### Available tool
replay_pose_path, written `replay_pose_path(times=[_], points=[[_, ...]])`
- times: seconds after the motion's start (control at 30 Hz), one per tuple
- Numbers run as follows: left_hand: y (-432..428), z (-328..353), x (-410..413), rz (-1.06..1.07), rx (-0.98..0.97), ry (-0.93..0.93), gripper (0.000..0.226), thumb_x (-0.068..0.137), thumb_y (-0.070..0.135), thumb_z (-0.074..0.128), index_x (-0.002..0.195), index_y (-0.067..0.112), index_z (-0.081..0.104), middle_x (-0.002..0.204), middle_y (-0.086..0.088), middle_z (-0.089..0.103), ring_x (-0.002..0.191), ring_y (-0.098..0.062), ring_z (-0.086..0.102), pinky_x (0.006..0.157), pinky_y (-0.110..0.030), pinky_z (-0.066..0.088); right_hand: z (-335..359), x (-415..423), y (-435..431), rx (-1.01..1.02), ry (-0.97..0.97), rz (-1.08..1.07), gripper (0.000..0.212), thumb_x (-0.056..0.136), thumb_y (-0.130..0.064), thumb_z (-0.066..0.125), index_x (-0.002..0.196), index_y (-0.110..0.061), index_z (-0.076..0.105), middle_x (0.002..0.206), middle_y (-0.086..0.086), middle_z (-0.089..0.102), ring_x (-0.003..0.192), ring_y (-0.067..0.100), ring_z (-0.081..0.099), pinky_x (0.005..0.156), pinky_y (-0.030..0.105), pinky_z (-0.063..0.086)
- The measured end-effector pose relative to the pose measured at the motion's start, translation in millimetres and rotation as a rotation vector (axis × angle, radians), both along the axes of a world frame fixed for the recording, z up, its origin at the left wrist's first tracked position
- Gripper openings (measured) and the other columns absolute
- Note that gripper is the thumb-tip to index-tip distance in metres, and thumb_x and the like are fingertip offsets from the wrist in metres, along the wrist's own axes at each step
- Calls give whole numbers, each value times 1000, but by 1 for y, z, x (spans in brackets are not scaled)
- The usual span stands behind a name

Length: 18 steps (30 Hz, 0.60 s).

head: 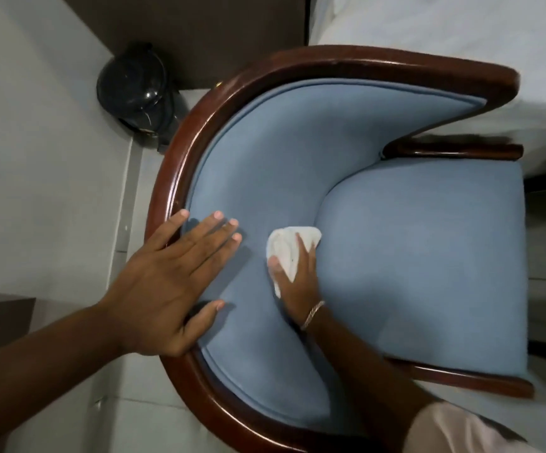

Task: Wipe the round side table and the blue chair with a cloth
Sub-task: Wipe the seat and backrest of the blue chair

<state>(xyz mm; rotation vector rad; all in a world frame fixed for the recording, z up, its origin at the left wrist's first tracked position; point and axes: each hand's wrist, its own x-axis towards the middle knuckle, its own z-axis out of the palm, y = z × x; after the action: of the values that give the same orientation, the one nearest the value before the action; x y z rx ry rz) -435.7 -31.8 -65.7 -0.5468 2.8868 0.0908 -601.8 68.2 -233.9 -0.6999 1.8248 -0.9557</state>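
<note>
The right hand [297, 273] squeezes a soft white cloth [289, 248], bunched up small, against the padded back of the blue chair [412, 256], low by the seat. The left hand [167, 279] lies flat and open on the back, holding nothing. The cloth looks light and floppy, so gripping it in a ball seems best.

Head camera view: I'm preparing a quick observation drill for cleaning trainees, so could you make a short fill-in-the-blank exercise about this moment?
1. The right hand presses a crumpled ____ cloth against the upholstery.
2. The left hand lies ____ on the blue padded chair back.
3. The chair's curved frame is dark polished ____.
4. A thin ____ circles the right wrist.

Missing words: white; flat; wood; bracelet
</note>
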Motion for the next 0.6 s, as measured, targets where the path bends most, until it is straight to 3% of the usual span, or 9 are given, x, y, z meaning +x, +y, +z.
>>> replay_pose_path(times=[0.07,0.13,0.2,0.3,0.37,0.43,0.53,0.6], points=[[0,-2,3,-11,-17,12,76,90,47,43,151,0,39,161,-20,38,152,-35,32,120,-63,28,13,21,10,-137,-21,65,75,87,-62,51,149,-20,37,161,14,26,151,30,23,126,33,13],[0,-3,4,-13,-17,8,77,90,46,44,151,-1,39,160,-20,38,152,-34,33,121,-62,26,26,27,-17,-203,9,10,82,83,-74,44,152,-34,26,169,5,7,155,22,11,124,24,5],[0,-4,3,-2,-19,6,77,90,46,46,151,-1,38,161,-20,38,153,-34,32,122,-60,24,20,18,-53,-210,102,-93,79,83,-70,49,151,-35,29,169,5,5,154,21,12,124,30,7],[-2,-6,5,1,-2,1,80,90,47,45,154,1,34,163,-18,35,155,-32,27,124,-59,21,-12,-10,-48,-35,70,-142,70,89,-55,60,148,-26,36,165,11,21,151,26,24,124,40,21],[-1,-7,7,-13,-14,28,81,90,47,45,156,2,30,165,-18,31,156,-32,23,124,-60,20,-18,-16,-13,179,3,-27,69,90,-53,62,147,-23,38,159,11,33,146,29,35,121,43,29],[-1,-4,7,29,12,67,84,87,44,50,157,2,27,167,-19,25,157,-33,18,125,-59,18,-3,-14,20,146,30,151,59,90,-48,64,139,-21,48,149,9,47,139,28,43,118,43,33],[9,4,4,241,43,126,83,91,40,51,157,-1,22,168,-22,15,158,-36,10,127,-56,16,54,-6,48,-58,66,343,38,88,-50,62,124,-42,55,136,-7,57,132,16,49,116,36,35],[28,13,-5,613,238,370,70,99,33,51,156,1,26,169,-16,14,159,-32,8,129,-45,15,100,5,52,-167,14,353,44,84,-61,62,125,-61,47,146,-15,50,138,1,43,118,25,31]])
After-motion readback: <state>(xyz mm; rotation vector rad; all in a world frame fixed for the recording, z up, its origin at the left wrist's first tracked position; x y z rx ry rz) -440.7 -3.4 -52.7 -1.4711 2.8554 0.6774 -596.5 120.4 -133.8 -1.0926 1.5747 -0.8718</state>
